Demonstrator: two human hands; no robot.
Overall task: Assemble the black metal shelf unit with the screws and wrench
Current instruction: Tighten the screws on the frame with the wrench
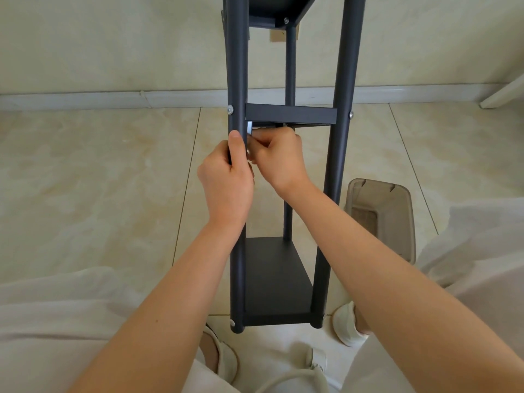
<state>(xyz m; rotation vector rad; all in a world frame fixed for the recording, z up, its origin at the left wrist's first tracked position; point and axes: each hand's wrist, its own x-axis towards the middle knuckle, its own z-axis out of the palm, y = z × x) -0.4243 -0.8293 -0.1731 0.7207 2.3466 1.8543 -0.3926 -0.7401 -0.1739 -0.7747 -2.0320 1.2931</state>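
The black metal shelf unit (338,154) stands upright on the tiled floor in front of me, with a bottom shelf (276,282), a middle shelf (290,114) and a top shelf. My left hand (226,177) grips the front left post just below the middle shelf. My right hand (279,157) reaches between the posts and pinches a small silver wrench (249,129) right under the middle shelf, against the inside of that post. A silver screw head (230,110) shows on the post's outer side, another screw head (351,114) on the right post.
A translucent grey plastic container (382,217) lies on the floor to the right of the unit. My feet in pale slippers (347,324) sit near the unit's base. The wall and its skirting board (113,97) run behind the unit.
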